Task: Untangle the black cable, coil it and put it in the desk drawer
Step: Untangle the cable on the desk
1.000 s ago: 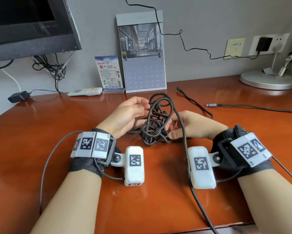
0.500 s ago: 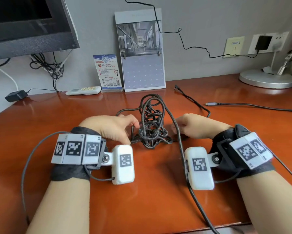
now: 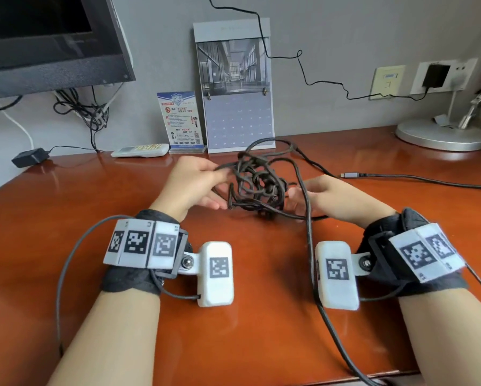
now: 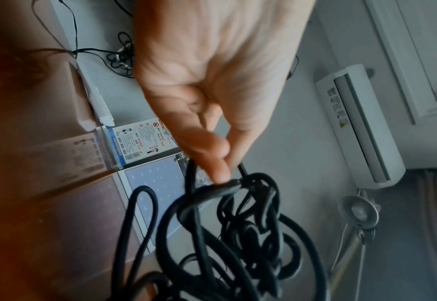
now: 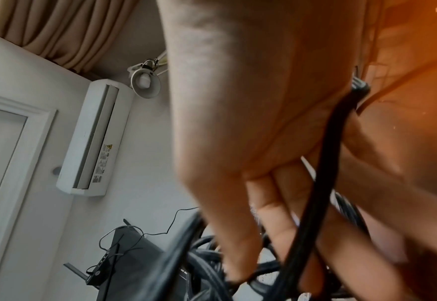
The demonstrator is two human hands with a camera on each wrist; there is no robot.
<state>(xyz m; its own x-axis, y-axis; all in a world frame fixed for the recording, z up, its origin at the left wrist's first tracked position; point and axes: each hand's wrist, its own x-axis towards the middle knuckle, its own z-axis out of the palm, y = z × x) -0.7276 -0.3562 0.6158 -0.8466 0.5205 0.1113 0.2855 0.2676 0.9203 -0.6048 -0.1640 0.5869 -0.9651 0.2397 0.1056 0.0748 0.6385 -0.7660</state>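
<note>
The black cable (image 3: 257, 188) is a knotted tangle in the middle of the red-brown desk (image 3: 66, 218), partly lifted off it. My left hand (image 3: 203, 176) is at its left side and pinches one strand between thumb and fingertip; the left wrist view shows this left hand (image 4: 225, 169) holding a loop of the black cable (image 4: 238, 234). My right hand (image 3: 297, 196) is at the tangle's right side, fingers curled into the strands. In the right wrist view my right hand (image 5: 258, 244) has a strand of the black cable (image 5: 312, 203) running across the palm. A long tail (image 3: 313, 274) trails to the desk's front edge. No drawer is in view.
A calendar (image 3: 239, 87) and a leaflet stand (image 3: 180, 118) lean against the back wall, with a white remote (image 3: 140, 150) beside them. A monitor (image 3: 47, 37) hangs at the far left. A lamp base (image 3: 439, 135) and a grey-plugged cable (image 3: 353, 175) lie to the right.
My left hand rose from the desk, moved to the tangle's upper left and took a strand in a pinch, lifting the tangle. My right hand stayed at the right side.
</note>
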